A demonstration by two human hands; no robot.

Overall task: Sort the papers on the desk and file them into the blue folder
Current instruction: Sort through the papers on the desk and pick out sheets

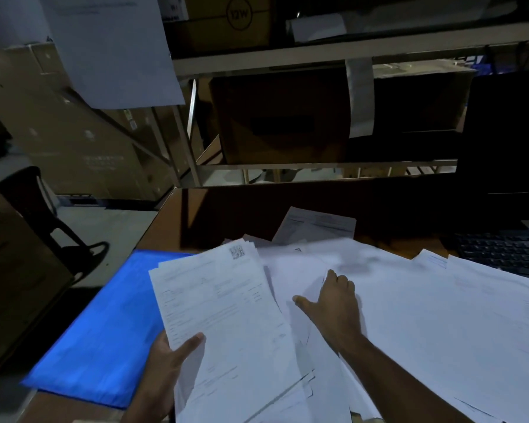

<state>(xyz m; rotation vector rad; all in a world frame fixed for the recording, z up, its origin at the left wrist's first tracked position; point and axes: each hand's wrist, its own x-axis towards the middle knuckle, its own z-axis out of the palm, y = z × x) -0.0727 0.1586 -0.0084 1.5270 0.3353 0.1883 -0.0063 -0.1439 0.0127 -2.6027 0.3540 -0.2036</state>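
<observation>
A blue folder (95,337) lies flat on the left part of the brown desk (226,215). My left hand (168,364) grips a stack of printed sheets (223,312) by its lower left corner, thumb on top, the stack partly over the folder's right edge. My right hand (333,300) rests palm down on the loose white papers (425,315) spread over the middle and right of the desk, thumb out to the left, fingers curled at a blurred sheet's edge. Whether those fingers pinch a sheet is unclear.
A black keyboard (501,248) sits at the desk's right, with a dark monitor (507,141) behind it. Metal shelving with cardboard boxes (281,117) stands behind the desk. A black chair (40,209) and more boxes stand on the floor at left.
</observation>
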